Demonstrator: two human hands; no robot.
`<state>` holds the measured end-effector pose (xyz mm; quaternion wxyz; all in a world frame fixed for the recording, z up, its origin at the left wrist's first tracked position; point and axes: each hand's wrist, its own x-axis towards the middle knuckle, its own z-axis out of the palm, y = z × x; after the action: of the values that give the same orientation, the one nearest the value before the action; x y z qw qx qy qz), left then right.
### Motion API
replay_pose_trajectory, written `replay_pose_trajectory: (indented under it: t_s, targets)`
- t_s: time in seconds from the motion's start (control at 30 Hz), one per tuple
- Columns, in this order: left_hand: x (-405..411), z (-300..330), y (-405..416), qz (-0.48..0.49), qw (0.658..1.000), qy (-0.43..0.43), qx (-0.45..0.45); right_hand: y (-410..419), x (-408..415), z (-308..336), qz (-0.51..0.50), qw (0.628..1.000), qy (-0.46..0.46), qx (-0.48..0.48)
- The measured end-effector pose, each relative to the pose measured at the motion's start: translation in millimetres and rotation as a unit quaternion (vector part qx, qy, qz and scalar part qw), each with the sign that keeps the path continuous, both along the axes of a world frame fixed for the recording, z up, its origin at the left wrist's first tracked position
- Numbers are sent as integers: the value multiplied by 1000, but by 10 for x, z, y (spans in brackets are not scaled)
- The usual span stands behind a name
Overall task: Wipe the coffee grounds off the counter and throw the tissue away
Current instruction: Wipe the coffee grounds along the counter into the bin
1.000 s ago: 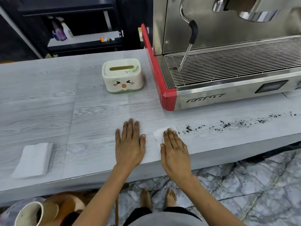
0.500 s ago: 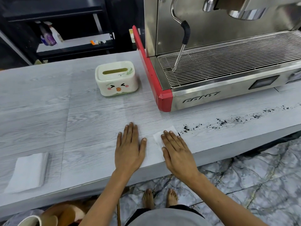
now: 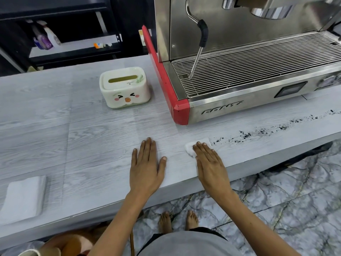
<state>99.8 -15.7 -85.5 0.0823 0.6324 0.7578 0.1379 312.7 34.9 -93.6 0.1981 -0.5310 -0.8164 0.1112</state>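
Note:
A trail of dark coffee grounds [image 3: 262,133] runs along the grey wood-grain counter [image 3: 73,130] in front of the espresso machine, toward the right edge. My right hand [image 3: 210,163] lies flat with straight fingers on a white tissue [image 3: 190,148], pressing it to the counter just left of where the grounds begin. Most of the tissue is hidden under the palm. My left hand [image 3: 146,165] rests flat on the bare counter a hand's width to the left, holding nothing.
A steel and red espresso machine [image 3: 249,89] fills the back right, its steam wand [image 3: 198,54] hanging over the drip grate. A cream tissue box [image 3: 124,87] stands left of it. A folded white cloth [image 3: 24,194] lies at the counter's near left. Marble floor lies below.
My right hand has slid the tissue to the right, up to the start of the grounds, widening the gap to my left hand. The left hand has stayed in place.

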Motion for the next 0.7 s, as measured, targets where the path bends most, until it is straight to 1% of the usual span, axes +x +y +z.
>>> replay_pose_trajectory:
  t_s: [0.2,0.27,0.37,0.43,0.57,0.7]
  targets:
    - [209,-6,103,-22,1000,-5,-2,56,-6,83,-24,997,70,-12]
    - [257,-11,141,-23,1000,-7,-3,31,-43,151,-14,996,83,-3]
    - [303,-13,176,-24,1000,-1,0,-29,-108,170,37,997,69,3]
    - [309,-13,178,-24,1000,4,0,-53,-161,110,49,998,46,-2]
    - [307,-11,182,-26,1000,10,2,-83,-233,7,34,999,-6,11]
    - [315,-11,183,-24,1000,6,-1,-45,-182,6,19,999,-22,18]
